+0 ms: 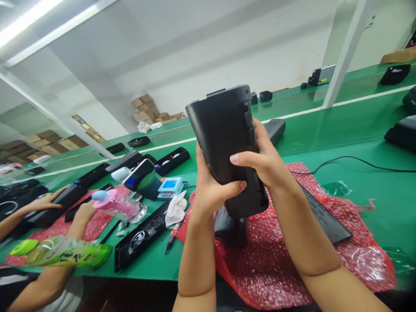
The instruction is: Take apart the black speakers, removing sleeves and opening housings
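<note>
A black plastic speaker housing point(221, 138) is held up above the bench, with its smooth side facing me and slots along its right edge. My left hand point(211, 186) grips its lower left side, the thumb lying across the front. Around its right edge wraps my right hand point(266, 160), thumb pressed on the face and the other fingers hidden behind. Below it, another black part point(232, 232) rests on red bubble wrap point(273, 277). A black panel with oval dimples point(325, 216) lies to the right, partly behind my right forearm.
Left of me, a co-worker's hands point(48, 201) handle black housings. Nearby stand a pink bottle point(120, 206), a green bottle point(65, 252), a small blue meter point(170, 187), a marker point(172, 238) and a speaker panel point(143, 236). A black cable point(354, 159) crosses the green bench at right.
</note>
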Demonstrator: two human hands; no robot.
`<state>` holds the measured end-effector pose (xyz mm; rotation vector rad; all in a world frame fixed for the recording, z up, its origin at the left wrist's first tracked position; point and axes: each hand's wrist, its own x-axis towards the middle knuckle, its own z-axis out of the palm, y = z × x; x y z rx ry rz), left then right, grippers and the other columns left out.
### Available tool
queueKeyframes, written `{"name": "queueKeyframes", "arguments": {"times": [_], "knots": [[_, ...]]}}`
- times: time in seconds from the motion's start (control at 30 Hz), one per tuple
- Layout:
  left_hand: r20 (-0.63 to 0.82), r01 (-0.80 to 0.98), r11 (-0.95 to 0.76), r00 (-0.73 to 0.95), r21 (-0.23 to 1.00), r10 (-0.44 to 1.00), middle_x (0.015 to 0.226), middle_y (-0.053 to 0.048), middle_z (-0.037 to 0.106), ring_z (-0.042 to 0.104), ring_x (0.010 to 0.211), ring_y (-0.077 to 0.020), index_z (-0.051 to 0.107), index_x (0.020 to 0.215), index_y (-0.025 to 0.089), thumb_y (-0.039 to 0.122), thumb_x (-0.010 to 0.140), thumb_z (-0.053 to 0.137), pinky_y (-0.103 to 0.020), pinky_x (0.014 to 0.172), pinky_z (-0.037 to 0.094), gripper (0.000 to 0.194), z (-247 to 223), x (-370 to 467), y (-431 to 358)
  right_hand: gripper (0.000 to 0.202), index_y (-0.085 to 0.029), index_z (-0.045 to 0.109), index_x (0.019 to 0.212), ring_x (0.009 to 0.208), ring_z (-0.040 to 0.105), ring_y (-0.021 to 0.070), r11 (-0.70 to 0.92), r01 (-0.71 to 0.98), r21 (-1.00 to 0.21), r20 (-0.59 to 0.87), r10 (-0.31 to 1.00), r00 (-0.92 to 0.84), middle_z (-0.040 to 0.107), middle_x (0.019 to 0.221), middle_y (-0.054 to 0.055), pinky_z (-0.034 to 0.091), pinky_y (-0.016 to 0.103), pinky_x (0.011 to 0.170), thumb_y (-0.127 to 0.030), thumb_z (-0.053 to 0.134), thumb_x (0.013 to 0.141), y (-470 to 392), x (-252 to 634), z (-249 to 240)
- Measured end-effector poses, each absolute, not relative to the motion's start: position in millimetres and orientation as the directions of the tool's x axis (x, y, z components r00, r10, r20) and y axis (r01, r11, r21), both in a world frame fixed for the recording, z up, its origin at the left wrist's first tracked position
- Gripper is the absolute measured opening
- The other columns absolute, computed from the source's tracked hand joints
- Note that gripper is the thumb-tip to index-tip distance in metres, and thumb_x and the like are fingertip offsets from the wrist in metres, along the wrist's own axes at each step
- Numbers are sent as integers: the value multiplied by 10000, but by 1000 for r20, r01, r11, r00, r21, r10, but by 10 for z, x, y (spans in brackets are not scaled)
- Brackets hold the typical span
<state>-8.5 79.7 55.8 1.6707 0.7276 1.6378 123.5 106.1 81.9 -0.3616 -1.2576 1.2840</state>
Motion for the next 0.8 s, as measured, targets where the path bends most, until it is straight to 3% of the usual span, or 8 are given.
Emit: {"name": "queueKeyframes", "arguments": {"times": [0.27, 0.53, 0.8], "knots": [[625, -105, -620, 22, 778, 780, 1279, -47, 585, 651, 1089, -239, 336, 1396, 320, 224, 518, 906, -325, 851, 591, 1052, 583, -47, 770, 821, -303, 371, 1306, 1115, 610, 287, 314, -513, -799, 478, 850, -223, 638, 1148, 20, 527, 497, 987, -317, 754, 580, 1076, 1225, 789], [611, -35, -611, -15, 791, 791, 1387, -77, 490, 566, 1229, -310, 259, 1431, 328, 277, 510, 911, -417, 960, 549, 1130, 580, -65, 715, 811, -311, 376, 1330, 1197, 569, 291, 369, -491, -789, 524, 821, -225, 608, 1228, 22, 487, 502, 1049, -350, 738, 604, 1034, 1234, 817], [636, 18, -636, 10, 771, 772, 1383, -78, 482, 559, 1239, -328, 259, 1421, 323, 366, 541, 902, -468, 1017, 508, 1091, 593, -85, 695, 841, -312, 346, 1363, 1228, 552, 291, 387, -481, -786, 538, 812, -226, 576, 1290, 31, 475, 492, 1068, -371, 734, 619, 1011, 1209, 797]]}}
